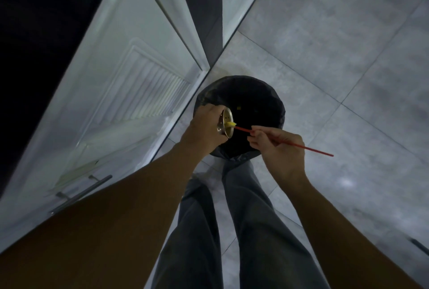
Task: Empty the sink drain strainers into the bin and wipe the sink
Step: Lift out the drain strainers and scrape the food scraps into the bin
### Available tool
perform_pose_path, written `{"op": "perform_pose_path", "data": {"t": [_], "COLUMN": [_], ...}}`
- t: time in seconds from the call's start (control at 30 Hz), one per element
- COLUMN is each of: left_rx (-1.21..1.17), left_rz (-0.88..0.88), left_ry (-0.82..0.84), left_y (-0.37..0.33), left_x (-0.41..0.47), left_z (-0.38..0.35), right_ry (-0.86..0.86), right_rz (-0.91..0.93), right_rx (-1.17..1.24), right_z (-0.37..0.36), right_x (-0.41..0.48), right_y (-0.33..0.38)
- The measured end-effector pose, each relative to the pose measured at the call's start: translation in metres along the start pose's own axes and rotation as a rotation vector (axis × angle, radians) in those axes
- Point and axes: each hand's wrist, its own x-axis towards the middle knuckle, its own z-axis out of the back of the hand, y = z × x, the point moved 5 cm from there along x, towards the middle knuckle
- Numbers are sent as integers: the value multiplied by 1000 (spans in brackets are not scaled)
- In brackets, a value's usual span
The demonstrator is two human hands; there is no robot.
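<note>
The left hand (205,126) grips a round shiny metal strainer (225,125) over the black-bagged round bin (255,93). At its three o'clock, the right hand (278,149) pinches a thin red stick (313,149) poking yellow bits (231,124).

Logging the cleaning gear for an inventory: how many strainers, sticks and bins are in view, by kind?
strainer: 1
red stick: 1
bin: 1
Total: 3

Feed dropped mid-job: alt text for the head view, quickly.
Over a black-lined bin, the left hand holds a metal strainer tilted on its side while the right hand pinches a thin red stick, its tip at a yellow scrap in the strainer. A white door stands left, grey floor tiles right.
</note>
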Motion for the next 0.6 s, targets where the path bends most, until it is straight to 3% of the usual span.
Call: {"op": "perform_pose_path", "data": {"t": [0.17, 0.37, 0.5, 0.6], "left_rx": [18, -21, -55, -53], "left_rz": [-11, -25, -18, -19], "left_ry": [28, 28, 33, 25], "left_y": [-5, -6, -2, 1], "left_x": [1, 3, 2, 3], "left_z": [2, 0, -1, 1], "right_ry": [-37, 107, 48, -50], "right_rz": [54, 188, 248, 231], "right_rx": [15, -133, -276, -238], "right_z": [9, -11, -8, 5], "right_x": [-3, -1, 6, 6], "right_y": [4, 14, 14, 12]}}
